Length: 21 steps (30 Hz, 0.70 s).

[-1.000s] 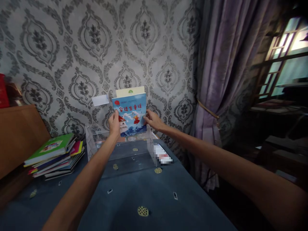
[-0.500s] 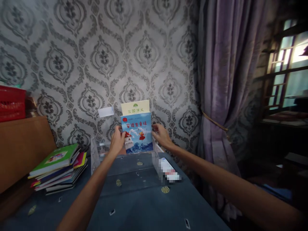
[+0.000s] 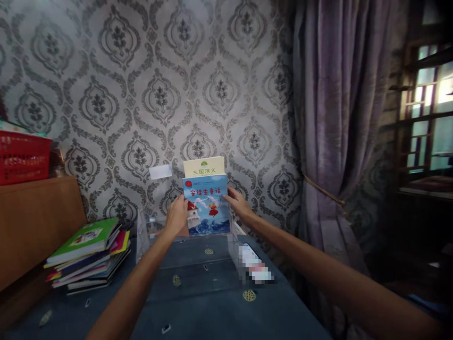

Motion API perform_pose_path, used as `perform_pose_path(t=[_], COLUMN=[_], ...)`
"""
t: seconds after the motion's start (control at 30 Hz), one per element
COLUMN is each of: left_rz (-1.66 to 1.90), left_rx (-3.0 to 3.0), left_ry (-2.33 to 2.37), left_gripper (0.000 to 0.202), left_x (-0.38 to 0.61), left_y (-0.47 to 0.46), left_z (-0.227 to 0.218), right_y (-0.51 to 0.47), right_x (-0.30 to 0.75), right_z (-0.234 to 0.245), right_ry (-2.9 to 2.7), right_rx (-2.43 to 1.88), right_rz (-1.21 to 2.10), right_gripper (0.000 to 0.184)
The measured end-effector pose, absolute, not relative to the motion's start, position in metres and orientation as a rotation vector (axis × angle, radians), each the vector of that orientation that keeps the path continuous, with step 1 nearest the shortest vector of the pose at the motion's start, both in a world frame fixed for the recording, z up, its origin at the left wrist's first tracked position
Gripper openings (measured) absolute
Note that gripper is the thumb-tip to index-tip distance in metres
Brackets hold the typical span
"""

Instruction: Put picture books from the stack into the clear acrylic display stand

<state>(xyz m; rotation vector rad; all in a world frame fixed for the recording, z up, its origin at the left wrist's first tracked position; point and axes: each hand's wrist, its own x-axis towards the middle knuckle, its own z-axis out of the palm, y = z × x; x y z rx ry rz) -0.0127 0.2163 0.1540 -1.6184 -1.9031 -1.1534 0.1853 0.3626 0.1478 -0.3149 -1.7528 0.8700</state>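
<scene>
I take the clear plastic rack (image 3: pixel 234 249) on the dark blue, cloth-covered counter (image 3: pixel 212 316) as my landmark. Above its back, right of its middle, I have the blue rectangular paperback book with red lettering (image 3: pixel 208 208) between my 2 hands, cover facing me and close to upright. The left hand (image 3: pixel 177 213) has its fingers closed on the book's left edge, thumb in front; the right hand (image 3: pixel 238 202) pinches the right edge, thumb towards the cover. Both grips look narrow and light to me.

A cream rectangular book with green lettering (image 3: pixel 204 166) shows above the blue 1, directly behind it. I cannot tell whether the rack or my fingers bear its weight, nor whether the blue book's lower edge touches the rack.

Left of the rack, apart from it, leans an uneven pile of books with a green-covered 1 on top (image 3: pixel 88 252). Just right of the rack lies a flat, pixelated slab (image 3: pixel 256 267), perhaps a phone.

I judge the step in hand to be steadying the blue book upright at the rack, in front of the cream 1. The next move calls for keeping both edges level, feeling for firm support underneath, then loosening the fingers evenly so neither book tips.
</scene>
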Motion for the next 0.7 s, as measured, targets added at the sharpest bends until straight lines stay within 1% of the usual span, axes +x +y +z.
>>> perform_pose_path(t=[0.13, 0.3, 0.7], left_rz=[-1.113, -1.085, -1.013], left_rx=[-1.62, -1.606, -1.545], left_ry=[-1.917, -1.93, -2.011], left_gripper=[0.02, 0.021, 0.023], left_x=[-0.0148, -0.0149, -0.008], left_y=[0.2167, 0.2174, 0.2178], left_z=[0.1567, 0.1571, 0.1615], right_y=[0.3612, 0.3603, 0.3591], right_x=[0.1807, 0.177, 0.1776], right_z=[0.1486, 0.147, 0.1479], right_ry=[-1.701, -1.662, -1.65], right_rx=[-0.333, -0.355, -0.357], right_rz=[0.956, 0.997, 1.027], right_gripper=[0.037, 0.033, 0.032])
